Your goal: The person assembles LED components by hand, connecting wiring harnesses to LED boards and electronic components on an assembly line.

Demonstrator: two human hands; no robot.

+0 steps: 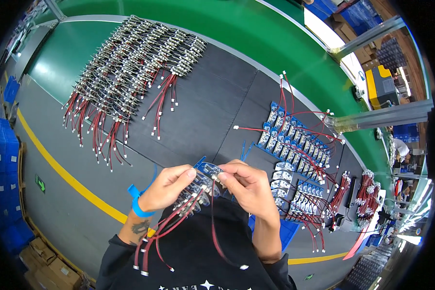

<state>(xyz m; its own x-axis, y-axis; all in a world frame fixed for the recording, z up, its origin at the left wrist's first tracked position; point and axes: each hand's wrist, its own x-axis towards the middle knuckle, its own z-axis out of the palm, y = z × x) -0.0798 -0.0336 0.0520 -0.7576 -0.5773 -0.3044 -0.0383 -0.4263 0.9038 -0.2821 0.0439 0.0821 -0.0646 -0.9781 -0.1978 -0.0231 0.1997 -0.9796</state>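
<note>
Close to my body, above the near edge of the bench, my left hand [165, 191] grips a panel of small circuit boards [194, 194]. Red-and-black wires with white plugs hang from the panel. At its upper end, the thumb and fingers of my right hand [246, 186] pinch a single board [210, 169] with a blue edge. A wire lead [214, 232] dangles below that board. My fingers cover part of it, so I cannot tell whether it is still joined to the panel. A blue band [138, 202] circles my left wrist.
A dense block of wired boards [130, 67] lies on the bench's dark mat [212, 92], far left. To the right are blue board panels [292, 137], more wired panels [307, 200] and bundled red wires [367, 195]. A metal post [382, 116] rises at the right.
</note>
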